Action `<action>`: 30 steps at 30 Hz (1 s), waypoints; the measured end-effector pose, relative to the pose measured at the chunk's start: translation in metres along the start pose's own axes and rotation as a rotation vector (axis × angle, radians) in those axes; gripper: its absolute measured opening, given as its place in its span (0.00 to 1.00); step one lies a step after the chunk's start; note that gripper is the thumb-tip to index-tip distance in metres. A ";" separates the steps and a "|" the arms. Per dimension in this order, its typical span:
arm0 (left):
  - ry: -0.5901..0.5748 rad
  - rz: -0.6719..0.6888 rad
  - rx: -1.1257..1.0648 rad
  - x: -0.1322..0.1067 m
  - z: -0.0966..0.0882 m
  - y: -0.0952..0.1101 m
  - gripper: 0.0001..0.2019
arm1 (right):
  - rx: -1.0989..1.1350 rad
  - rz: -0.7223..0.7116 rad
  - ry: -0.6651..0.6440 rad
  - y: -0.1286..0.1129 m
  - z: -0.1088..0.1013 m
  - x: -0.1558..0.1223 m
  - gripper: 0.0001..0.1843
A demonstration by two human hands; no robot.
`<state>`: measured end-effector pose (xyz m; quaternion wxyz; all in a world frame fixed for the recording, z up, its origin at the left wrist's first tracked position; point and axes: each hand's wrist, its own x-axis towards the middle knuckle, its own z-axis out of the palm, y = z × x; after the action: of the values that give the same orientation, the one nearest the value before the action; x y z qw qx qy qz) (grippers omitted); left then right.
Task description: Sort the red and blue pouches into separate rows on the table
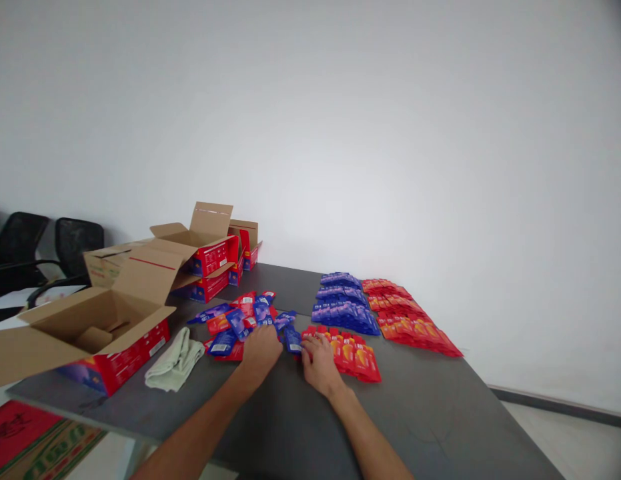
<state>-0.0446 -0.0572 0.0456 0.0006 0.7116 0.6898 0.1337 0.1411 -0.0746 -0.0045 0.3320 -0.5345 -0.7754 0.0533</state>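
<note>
A loose heap of blue and red sachets (239,320) lies on the grey table (430,413). My left hand (261,352) rests at the heap's near right edge, fingers curled over a sachet I cannot make out. Beside it, my right hand (317,361) lies with fingers spread, touching a blue sachet (292,338) and the near row of red sachets (351,355). Behind these lie tidy rows of blue sachets (343,303) and red sachets (407,316).
An open cardboard box with red sides (87,337) stands at the table's left. More open boxes (203,253) stand behind it. A pale green cloth (175,360) lies near the front box. Black chairs (50,247) stand at far left. A white wall is behind.
</note>
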 end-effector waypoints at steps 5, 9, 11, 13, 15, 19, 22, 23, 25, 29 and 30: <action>0.036 -0.029 -0.078 0.017 -0.011 0.006 0.12 | 0.079 -0.014 0.029 0.009 -0.009 0.006 0.19; 0.113 -0.009 -0.188 0.032 -0.010 0.007 0.12 | 0.038 0.028 -0.025 0.010 -0.012 0.004 0.18; 0.134 -0.011 -0.322 0.040 -0.005 0.009 0.12 | -0.005 0.046 -0.080 0.008 -0.010 0.002 0.16; 0.144 -0.003 -0.517 0.049 0.004 0.011 0.11 | -0.028 0.040 -0.128 0.006 -0.008 0.000 0.15; 0.138 0.007 -0.721 0.057 0.015 0.015 0.09 | -0.020 0.027 -0.144 0.006 -0.007 0.000 0.15; 0.091 -0.027 -1.137 0.068 0.035 0.025 0.12 | 0.086 0.055 -0.047 0.009 -0.014 0.005 0.17; 0.031 -0.049 -1.350 0.067 0.047 0.036 0.14 | 0.268 0.161 0.114 0.017 -0.021 0.012 0.19; 0.000 -0.042 -1.403 0.066 0.050 0.041 0.14 | 0.343 0.192 0.148 0.020 -0.022 0.014 0.19; -0.075 -0.022 -1.492 0.062 0.058 0.051 0.14 | 0.470 0.241 0.190 0.027 -0.022 0.017 0.21; -0.197 0.031 -1.559 0.052 0.068 0.066 0.11 | 0.564 0.320 0.257 0.040 -0.018 0.017 0.23; -0.219 0.045 -1.566 0.050 0.068 0.068 0.11 | 0.579 0.333 0.260 0.043 -0.017 0.016 0.23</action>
<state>0.0358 0.0014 0.0025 0.5667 0.5270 0.3763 0.5094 0.1815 -0.0475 -0.0026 0.5524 -0.5397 -0.5816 0.2556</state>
